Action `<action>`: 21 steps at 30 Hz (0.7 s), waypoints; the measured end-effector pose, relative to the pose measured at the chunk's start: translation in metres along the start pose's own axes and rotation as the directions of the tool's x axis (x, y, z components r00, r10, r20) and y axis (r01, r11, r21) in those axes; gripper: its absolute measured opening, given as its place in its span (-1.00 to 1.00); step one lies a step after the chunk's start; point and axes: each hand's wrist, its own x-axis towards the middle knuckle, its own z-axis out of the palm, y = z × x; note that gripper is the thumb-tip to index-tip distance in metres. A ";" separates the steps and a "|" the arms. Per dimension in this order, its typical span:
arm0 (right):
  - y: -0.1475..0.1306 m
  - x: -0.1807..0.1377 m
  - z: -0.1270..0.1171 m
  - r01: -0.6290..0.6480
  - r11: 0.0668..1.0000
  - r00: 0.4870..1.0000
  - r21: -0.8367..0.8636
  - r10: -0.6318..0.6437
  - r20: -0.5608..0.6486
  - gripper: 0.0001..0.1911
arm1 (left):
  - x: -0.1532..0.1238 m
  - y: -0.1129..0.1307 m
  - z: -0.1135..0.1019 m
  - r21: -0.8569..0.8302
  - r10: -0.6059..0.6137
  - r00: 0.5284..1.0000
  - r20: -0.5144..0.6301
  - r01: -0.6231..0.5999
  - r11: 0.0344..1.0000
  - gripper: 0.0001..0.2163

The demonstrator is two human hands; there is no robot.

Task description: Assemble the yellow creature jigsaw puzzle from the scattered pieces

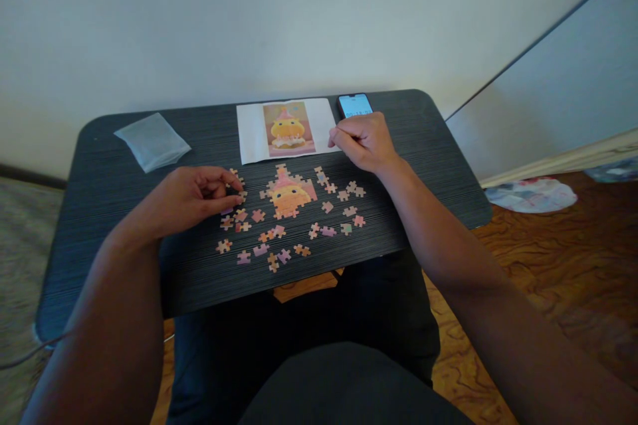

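A partly joined jigsaw cluster (288, 193) showing a yellow figure with a pink hat lies mid-table. Several loose puzzle pieces (272, 239) are scattered around it. My left hand (199, 196) rests left of the cluster, its fingers curled in a pinch at some pieces by its fingertips; whether it holds one I cannot make out. My right hand (363, 141) sits closed at the right edge of the printed reference picture (286, 129), fingers pressed together near the paper's corner.
A phone (354, 105) with a lit screen lies behind my right hand. A clear plastic bag (152, 141) lies at the back left of the dark table (423, 166). Wall runs behind; wood floor and crumpled cloth (531, 194) are to the right.
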 end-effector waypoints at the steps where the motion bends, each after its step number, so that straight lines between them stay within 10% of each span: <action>1: 0.000 0.000 0.000 -0.001 1.000 1.000 0.003 0.001 0.001 -0.38 | 0.000 -0.001 0.000 -0.004 -0.001 1.000 0.002 0.001 1.000 -0.66; 21: -0.002 0.000 0.000 -0.005 1.000 1.000 0.015 0.005 0.013 -0.44 | 0.000 0.009 0.003 -0.043 -0.044 0.998 -0.036 0.042 0.998 -0.68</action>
